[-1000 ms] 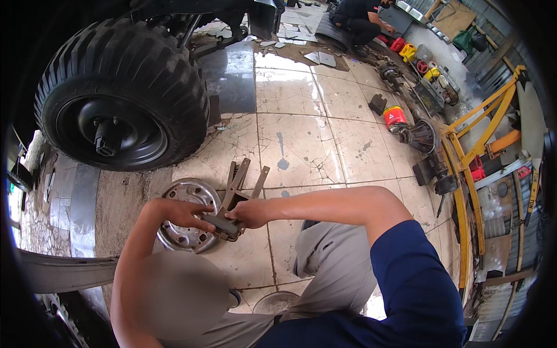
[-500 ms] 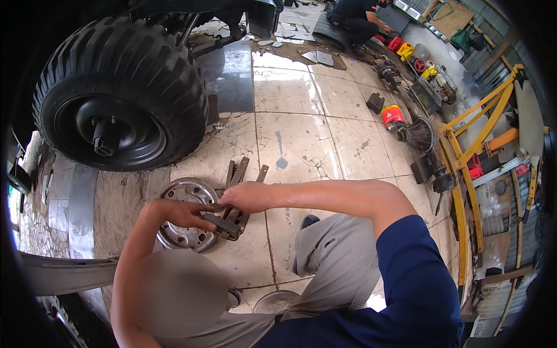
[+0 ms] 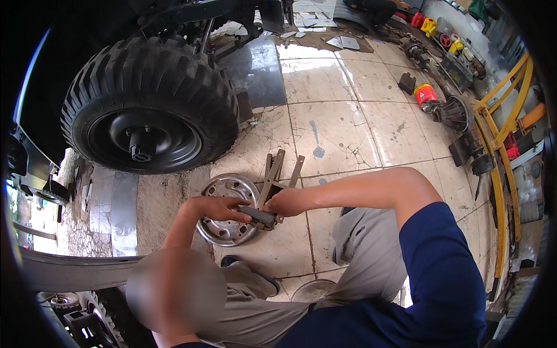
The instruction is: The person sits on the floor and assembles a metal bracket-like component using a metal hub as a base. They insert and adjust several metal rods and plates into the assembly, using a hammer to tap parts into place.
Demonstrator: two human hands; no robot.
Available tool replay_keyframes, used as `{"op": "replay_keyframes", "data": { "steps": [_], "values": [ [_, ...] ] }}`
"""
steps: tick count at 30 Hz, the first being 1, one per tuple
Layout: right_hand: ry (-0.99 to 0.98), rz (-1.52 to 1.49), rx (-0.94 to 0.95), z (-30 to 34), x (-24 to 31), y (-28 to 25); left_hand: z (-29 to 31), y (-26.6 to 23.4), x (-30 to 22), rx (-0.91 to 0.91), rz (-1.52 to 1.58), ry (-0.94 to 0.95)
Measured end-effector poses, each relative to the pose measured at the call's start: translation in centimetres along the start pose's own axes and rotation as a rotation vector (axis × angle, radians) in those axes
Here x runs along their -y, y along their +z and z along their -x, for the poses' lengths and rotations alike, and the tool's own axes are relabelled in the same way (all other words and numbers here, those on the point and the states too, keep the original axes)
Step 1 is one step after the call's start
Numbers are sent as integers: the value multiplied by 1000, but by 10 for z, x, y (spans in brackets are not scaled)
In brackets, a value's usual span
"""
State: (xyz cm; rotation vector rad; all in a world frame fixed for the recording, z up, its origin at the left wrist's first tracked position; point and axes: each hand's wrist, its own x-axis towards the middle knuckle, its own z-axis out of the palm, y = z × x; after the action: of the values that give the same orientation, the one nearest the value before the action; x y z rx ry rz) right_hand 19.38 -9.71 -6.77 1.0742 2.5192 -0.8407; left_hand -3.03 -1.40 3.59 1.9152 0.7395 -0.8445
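Note:
A rusty brown metal bracket with long flat arms (image 3: 271,181) is between my hands, its arms pointing away from me. My right hand (image 3: 284,201) is closed around its near right part. My left hand (image 3: 223,207) reaches in from the left, its fingers on the grey, bar-shaped near end (image 3: 259,216) of the bracket. Part of that grip is hidden. Under my left hand, a round silver metal wheel disc (image 3: 227,234) with holes around it lies flat on the floor, partly covered by the hand and bracket.
A big treaded tyre on a black wheel (image 3: 217,116) stands at the far left under a vehicle. A red can (image 3: 425,94), axle parts (image 3: 455,113) and a yellow metal frame (image 3: 492,168) line the right. Further back, a person (image 3: 377,10) is partly in view.
The view has turned left, so the scene sits further right. My right hand has shifted to the bracket's right side, and my hands are further apart.

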Motion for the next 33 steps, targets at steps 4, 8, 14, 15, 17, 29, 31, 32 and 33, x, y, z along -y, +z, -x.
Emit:
{"op": "replay_keyframes", "data": {
  "steps": [4, 8, 14, 15, 17, 29, 31, 32, 33],
  "values": [
    [-81, 292, -50, -4, -5, 2, 1, 0, -4, -6, -20, 0],
    [-286, 480, -574, 0, -31, 19, -1, -1, -10, 0, -18, -1],
    [-103, 24, -189, 5, -37, 41, -3, -3, -11, 15, -22, -11],
    [-97, -27, -195, 4, -34, 39, -1, -3, -13, 20, -14, -19],
    [-80, -127, -205, 2, -29, 35, -6, -2, -5, 10, -16, 3],
    [-40, -357, -227, 8, -13, 6, -10, -3, -5, -7, -62, 17],
    [-92, -403, -270, 7, -10, 2, -10, -3, -3, -3, -60, 8],
    [-62, -379, -249, 6, -7, 1, -9, -3, -2, 1, -62, 6],
    [-31, -349, -226, 6, -3, -4, -5, -2, -4, -5, -59, -10]
  ]
}}
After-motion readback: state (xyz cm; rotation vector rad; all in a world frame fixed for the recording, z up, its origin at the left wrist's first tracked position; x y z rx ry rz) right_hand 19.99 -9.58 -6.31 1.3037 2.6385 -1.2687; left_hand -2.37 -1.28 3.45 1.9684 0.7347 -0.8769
